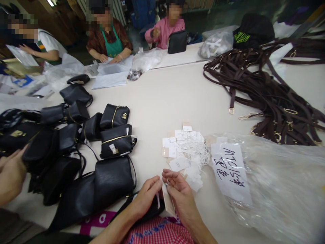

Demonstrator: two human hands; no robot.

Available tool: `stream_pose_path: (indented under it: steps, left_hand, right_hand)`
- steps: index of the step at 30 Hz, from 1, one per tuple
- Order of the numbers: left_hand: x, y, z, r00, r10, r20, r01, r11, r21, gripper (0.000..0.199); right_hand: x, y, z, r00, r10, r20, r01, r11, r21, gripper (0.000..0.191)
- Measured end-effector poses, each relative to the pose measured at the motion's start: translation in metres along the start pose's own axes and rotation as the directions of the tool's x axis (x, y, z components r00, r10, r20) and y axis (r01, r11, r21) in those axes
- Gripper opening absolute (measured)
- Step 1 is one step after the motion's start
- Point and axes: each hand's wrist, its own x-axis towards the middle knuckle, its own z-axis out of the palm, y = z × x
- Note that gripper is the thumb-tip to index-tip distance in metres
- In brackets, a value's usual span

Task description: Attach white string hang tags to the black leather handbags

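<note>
At the table's near edge, my left hand [148, 196] is closed, thumb against fingers, by a thin white string over a black bag [154, 207]. My right hand [179, 189] holds a beige hang tag [167, 200] between thumb and fingers, beside my left fingertips. Both hands nearly touch at the tag's top. Just beyond them lies a loose heap of white and beige tags [177, 164] with white strings [200, 149]. Several black bags [114, 178] are spread to the left of my hands.
Dark brown straps [254, 78] with gold clasps are piled at the back right. A clear plastic bag [284, 183] with a handwritten sheet [230, 169] lies right. Another person's hand [12, 173] touches bags at far left. Several people sit across the table.
</note>
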Motion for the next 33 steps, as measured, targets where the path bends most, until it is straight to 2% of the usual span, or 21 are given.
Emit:
stream_pose_path:
  steps: [2, 5, 11, 14, 16, 18, 20, 22, 26, 29, 31, 33]
  left_hand:
    - [0.001, 0.000, 0.000, 1.000, 0.021, -0.005, -0.021, 0.999, 0.027, 0.032]
    - [0.003, 0.000, 0.002, 1.000, -0.021, 0.003, 0.022, 1.000, -0.004, 0.024]
    - [0.008, -0.002, 0.003, 0.980, -0.200, 0.018, 0.201, 0.975, -0.093, 0.019]
    - [0.009, -0.001, 0.005, 0.969, -0.247, 0.026, 0.248, 0.960, -0.128, 0.020]
    - [0.008, 0.001, 0.006, 0.968, -0.249, 0.018, 0.249, 0.959, -0.136, 0.020]
    - [0.008, 0.002, 0.007, 0.974, -0.227, 0.006, 0.226, 0.965, -0.131, 0.020]
    - [0.008, 0.001, 0.007, 0.982, -0.189, 0.003, 0.188, 0.975, -0.120, 0.019]
    - [0.008, -0.001, 0.007, 0.987, -0.159, -0.001, 0.159, 0.983, -0.091, 0.019]
    - [0.009, -0.004, 0.005, 0.987, -0.161, 0.006, 0.161, 0.985, -0.067, 0.020]
    - [0.007, -0.002, 0.002, 0.988, -0.151, 0.037, 0.153, 0.985, -0.077, 0.022]
    - [0.006, 0.002, 0.001, 0.991, -0.130, 0.041, 0.133, 0.988, -0.078, 0.024]
    - [0.004, 0.005, 0.000, 0.993, -0.113, 0.029, 0.116, 0.988, -0.099, 0.026]
  right_hand:
    - [-0.001, -0.001, -0.001, 0.999, -0.028, 0.026, 0.029, 0.999, -0.045, 0.026]
    - [-0.001, -0.003, -0.007, 0.998, -0.054, 0.037, 0.057, 0.996, -0.075, 0.024]
    - [0.009, -0.015, -0.034, 0.996, 0.084, 0.001, -0.084, 0.996, -0.038, 0.032]
    - [0.014, -0.021, -0.045, 0.999, 0.035, 0.039, -0.026, 0.980, -0.195, 0.022]
    - [0.014, -0.024, -0.048, 0.993, -0.071, 0.096, 0.104, 0.910, -0.402, 0.015]
    - [0.011, -0.025, -0.047, 0.965, -0.169, 0.200, 0.254, 0.786, -0.564, 0.012]
    - [0.005, -0.023, -0.042, 0.923, -0.209, 0.323, 0.375, 0.678, -0.632, 0.010]
    - [-0.001, -0.019, -0.037, 0.888, -0.220, 0.404, 0.447, 0.618, -0.646, 0.014]
    - [-0.007, -0.009, -0.030, 0.862, -0.292, 0.415, 0.505, 0.570, -0.648, 0.016]
    - [-0.006, -0.006, -0.034, 0.826, -0.364, 0.430, 0.563, 0.514, -0.647, 0.016]
    - [-0.004, -0.006, -0.042, 0.803, -0.423, 0.420, 0.587, 0.436, -0.682, 0.017]
    - [-0.002, -0.008, -0.052, 0.770, -0.493, 0.405, 0.592, 0.317, -0.741, 0.018]
